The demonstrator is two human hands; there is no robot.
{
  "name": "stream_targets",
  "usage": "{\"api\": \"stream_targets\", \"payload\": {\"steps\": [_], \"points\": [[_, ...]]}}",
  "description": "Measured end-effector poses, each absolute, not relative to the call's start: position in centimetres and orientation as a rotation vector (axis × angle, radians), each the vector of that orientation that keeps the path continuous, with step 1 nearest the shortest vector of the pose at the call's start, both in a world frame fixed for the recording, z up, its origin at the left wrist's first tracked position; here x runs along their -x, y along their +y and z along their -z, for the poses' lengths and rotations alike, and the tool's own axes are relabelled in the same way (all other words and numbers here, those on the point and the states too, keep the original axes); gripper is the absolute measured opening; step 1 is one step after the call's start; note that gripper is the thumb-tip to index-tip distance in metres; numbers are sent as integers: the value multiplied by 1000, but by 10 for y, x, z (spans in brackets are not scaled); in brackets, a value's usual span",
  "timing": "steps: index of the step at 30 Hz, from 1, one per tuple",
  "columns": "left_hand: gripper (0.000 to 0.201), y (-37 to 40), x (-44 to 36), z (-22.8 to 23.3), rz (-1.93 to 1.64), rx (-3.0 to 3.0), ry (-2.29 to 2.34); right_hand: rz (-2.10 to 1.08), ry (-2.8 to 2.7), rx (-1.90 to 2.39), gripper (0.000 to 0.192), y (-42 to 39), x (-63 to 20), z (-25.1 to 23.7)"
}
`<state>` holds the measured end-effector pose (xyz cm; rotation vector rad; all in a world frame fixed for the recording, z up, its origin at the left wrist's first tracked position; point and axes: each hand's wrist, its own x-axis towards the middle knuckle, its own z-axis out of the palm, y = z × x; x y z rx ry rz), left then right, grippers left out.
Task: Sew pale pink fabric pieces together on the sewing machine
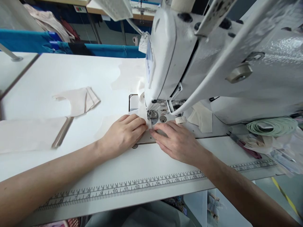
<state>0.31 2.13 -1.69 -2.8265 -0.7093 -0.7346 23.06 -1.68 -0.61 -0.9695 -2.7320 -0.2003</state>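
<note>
My left hand [125,134] lies just left of the presser foot [152,115] of a white sewing machine [163,60]. Its fingers are pressed together on pale fabric [142,109], which runs beside the needle area. My right hand [176,140] is close by on the other side, thumb and fingertips closed at the fabric's edge in front of the foot. The fingertips of both hands almost meet, and they hide most of the held fabric. A white ribbed knob [180,120] sits just above the right hand's knuckles.
Cut pale pieces [79,100] and a long pale panel [30,134] lie on the left. Another folded pale piece [201,117] rests under the machine arm. A coiled light-green tape [271,126] lies right. A printed ruler [146,184] follows the front edge; blue cloth [106,50] borders the back.
</note>
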Motion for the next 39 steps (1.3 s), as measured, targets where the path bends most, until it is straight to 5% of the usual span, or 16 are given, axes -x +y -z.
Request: {"api": "stream_targets", "payload": {"steps": [39], "points": [[11, 18, -7, 22, 776, 2784, -638, 279, -2646, 943, 24, -17, -236, 6]]}}
